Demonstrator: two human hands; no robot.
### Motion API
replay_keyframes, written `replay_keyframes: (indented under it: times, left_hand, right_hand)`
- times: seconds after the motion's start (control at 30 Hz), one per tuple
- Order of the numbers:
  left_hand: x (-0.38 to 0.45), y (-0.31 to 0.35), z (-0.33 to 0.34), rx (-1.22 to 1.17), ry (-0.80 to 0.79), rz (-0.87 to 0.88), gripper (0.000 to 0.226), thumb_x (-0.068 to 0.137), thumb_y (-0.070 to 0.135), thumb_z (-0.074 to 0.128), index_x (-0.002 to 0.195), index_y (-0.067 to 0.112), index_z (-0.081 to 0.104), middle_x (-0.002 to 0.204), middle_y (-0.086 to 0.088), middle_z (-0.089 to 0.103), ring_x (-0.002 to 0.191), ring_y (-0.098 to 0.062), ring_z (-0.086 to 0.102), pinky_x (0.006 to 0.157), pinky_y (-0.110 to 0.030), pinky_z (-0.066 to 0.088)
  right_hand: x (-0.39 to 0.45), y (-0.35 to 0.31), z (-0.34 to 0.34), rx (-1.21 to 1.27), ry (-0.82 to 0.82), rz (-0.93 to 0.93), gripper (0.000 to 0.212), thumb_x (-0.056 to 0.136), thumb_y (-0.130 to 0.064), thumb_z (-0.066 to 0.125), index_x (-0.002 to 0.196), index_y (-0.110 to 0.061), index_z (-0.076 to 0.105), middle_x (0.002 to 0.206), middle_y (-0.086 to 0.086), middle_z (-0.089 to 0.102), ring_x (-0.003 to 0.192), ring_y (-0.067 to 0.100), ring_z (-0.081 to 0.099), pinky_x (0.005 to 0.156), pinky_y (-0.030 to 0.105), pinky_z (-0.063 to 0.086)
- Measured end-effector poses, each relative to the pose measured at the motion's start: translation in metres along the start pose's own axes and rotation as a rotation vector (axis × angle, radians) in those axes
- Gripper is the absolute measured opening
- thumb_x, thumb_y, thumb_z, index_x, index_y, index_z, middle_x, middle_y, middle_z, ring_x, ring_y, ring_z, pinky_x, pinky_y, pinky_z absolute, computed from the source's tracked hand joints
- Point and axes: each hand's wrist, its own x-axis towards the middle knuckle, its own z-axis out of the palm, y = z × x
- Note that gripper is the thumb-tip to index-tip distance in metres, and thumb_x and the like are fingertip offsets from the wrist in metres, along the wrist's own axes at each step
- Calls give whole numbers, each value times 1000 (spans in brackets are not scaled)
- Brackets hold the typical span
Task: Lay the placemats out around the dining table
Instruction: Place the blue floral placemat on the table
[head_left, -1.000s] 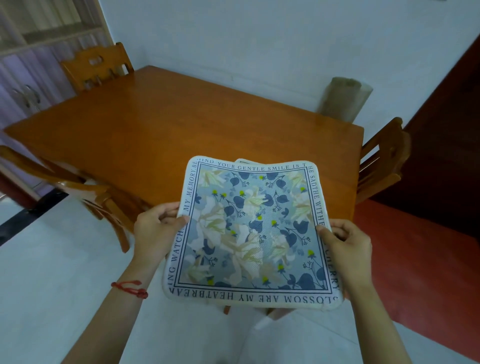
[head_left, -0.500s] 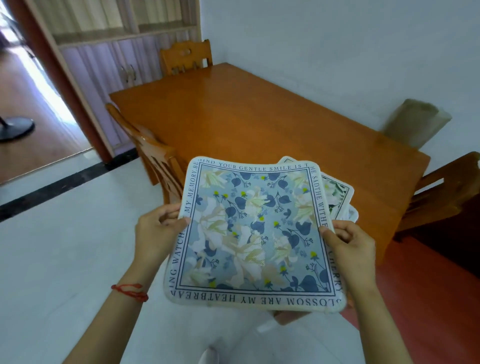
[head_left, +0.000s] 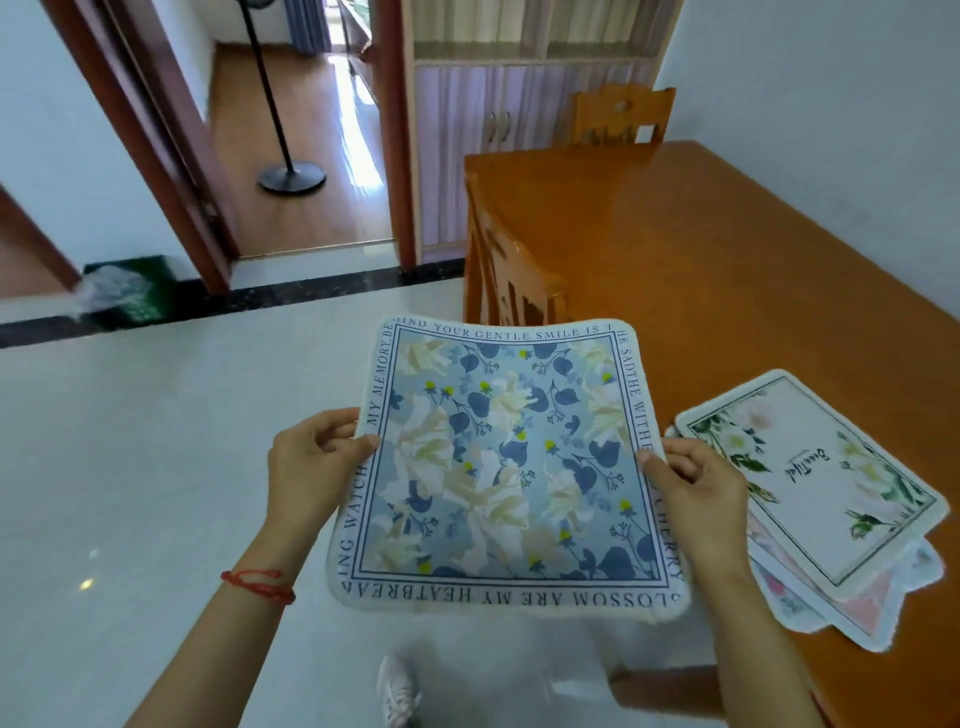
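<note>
I hold a blue floral placemat (head_left: 509, 467) with a lettered border flat in the air, beside the near left edge of the wooden dining table (head_left: 727, 270). My left hand (head_left: 311, 467) pinches its left edge and my right hand (head_left: 691, 488) pinches its right edge, thumbs on top. A stack of other placemats (head_left: 831, 499) lies on the table's near corner at my right, topped by a white one with green leaves.
A wooden chair (head_left: 509, 270) is tucked at the table's left side just beyond the held mat, and another chair (head_left: 621, 114) stands at the far end. A cabinet (head_left: 467, 130), a doorway and a fan stand (head_left: 291, 176) are at the back. White floor (head_left: 156, 467) spreads left.
The view has swung left and I have moved along the table. The blue mat has separated from the stack, which now lies on the table corner at my right.
</note>
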Motion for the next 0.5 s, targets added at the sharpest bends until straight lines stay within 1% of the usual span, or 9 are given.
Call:
replay_keyframes:
  times: [0.1, 0.17, 0.23, 0.33, 0.43, 0.5]
  left_hand:
    - [12, -12, -32, -8, 79, -32, 31, 72, 4, 72, 103, 6, 67, 89, -8, 71, 79, -23, 68, 80, -39, 55]
    - [22, -19, -52, -8, 116, -49, 29, 73, 4, 72, 101, 7, 67, 87, -7, 71, 78, -22, 68, 79, -39, 55]
    - [35, -24, -73, -14, 156, -65, 27, 73, 2, 71, 100, 7, 67, 84, -4, 71, 75, -19, 68, 76, -36, 55]
    - [58, -34, -103, -8, 208, -91, 29, 73, 3, 71, 101, 6, 68, 86, -8, 71, 76, -21, 68, 77, -37, 55]
    - [82, -42, -129, 11, 239, -101, 27, 73, 3, 71, 100, 7, 68, 86, -9, 71, 75, -21, 68, 76, -38, 56]
    - [98, -46, -143, 9, 264, -102, 28, 73, 3, 71, 101, 5, 68, 85, -9, 70, 75, -20, 67, 76, -37, 55]
  right_hand:
    - [6, -11, 40, -22, -78, -21, 12, 82, -13, 65, 81, -24, 62, 81, -4, 70, 72, 15, 68, 64, 32, 54]
    - [11, -19, 68, -40, -122, -40, 14, 82, -14, 65, 79, -27, 61, 80, -7, 70, 66, 9, 68, 60, 30, 53]
    - [16, -28, 98, -54, -160, -50, 12, 82, -14, 65, 78, -25, 61, 78, -9, 69, 59, 1, 66, 54, 26, 49]
    - [22, -40, 144, -59, -213, -60, 5, 83, -14, 64, 83, -19, 62, 77, -7, 69, 56, 2, 66, 49, 22, 48]
    - [28, -52, 185, -61, -254, -75, 2, 84, -13, 63, 85, -15, 62, 76, -6, 69, 55, 4, 66, 44, 16, 49]
    - [34, -59, 209, -62, -276, -80, 3, 84, -14, 63, 87, -14, 63, 76, -4, 70, 57, 7, 67, 46, 20, 51]
